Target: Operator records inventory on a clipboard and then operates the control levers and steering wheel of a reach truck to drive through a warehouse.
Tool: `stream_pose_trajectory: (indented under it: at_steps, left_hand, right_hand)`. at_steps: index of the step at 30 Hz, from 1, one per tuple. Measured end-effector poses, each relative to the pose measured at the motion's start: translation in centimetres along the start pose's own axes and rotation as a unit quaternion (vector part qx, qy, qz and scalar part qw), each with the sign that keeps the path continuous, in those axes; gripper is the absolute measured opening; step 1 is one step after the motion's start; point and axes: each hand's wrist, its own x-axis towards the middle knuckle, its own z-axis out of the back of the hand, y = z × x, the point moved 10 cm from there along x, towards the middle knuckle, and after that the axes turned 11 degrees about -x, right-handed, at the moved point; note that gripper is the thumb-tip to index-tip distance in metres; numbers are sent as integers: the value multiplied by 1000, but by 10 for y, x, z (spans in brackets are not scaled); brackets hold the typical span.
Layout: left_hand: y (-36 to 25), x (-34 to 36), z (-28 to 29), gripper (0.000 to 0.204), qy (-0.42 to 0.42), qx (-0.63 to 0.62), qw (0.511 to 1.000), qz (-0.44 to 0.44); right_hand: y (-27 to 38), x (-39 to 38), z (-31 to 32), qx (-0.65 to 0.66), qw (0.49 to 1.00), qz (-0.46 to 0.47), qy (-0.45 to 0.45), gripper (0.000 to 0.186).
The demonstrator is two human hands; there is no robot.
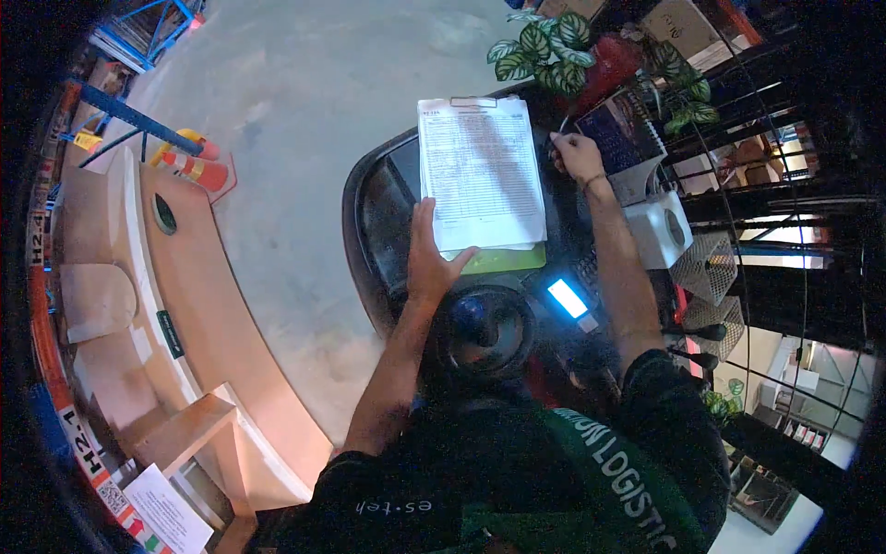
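Note:
A clipboard [503,259] with a green lower edge lies tilted against the black dashboard of a vehicle, holding a stack of printed table sheets [484,175] under its clip at the far end. My left hand [434,260] grips its lower left corner, fingers along the left edge and thumb across the bottom. To the right of the sheets, my right hand [579,157] is closed with fingertips pinched. Something thin and dark seems to be at those fingertips, too small to make out. Below the clipboard is a black steering wheel [484,330].
A lit display [567,298] glows right of the wheel. Beyond my right hand are a spiral calendar [628,129], a white box [658,229] and a potted plant [544,51]. Left across the concrete floor stand a curved wooden panel [208,277] and an orange cone [198,171].

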Motion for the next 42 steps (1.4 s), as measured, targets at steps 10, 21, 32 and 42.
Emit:
stream_pose_trajectory:
  at_steps: [10,21,32,42]
  left_hand:
    - [3,9,-1,106,0,18,1000,-15]
    - [-22,10,-10,90,-14,-72,995,68]
    - [12,13,-4,66,-38,-156,961,226]
    - [10,15,-4,63,-46,-174,964,194]
  right_hand:
    - [52,-94,-32,144,956,176,-183,11]
    - [-44,-136,-9,175,943,49,-278,28]
    - [-13,-139,-8,150,962,60,-219,30]
    - [127,-216,-73,-118,921,371,-21,31]
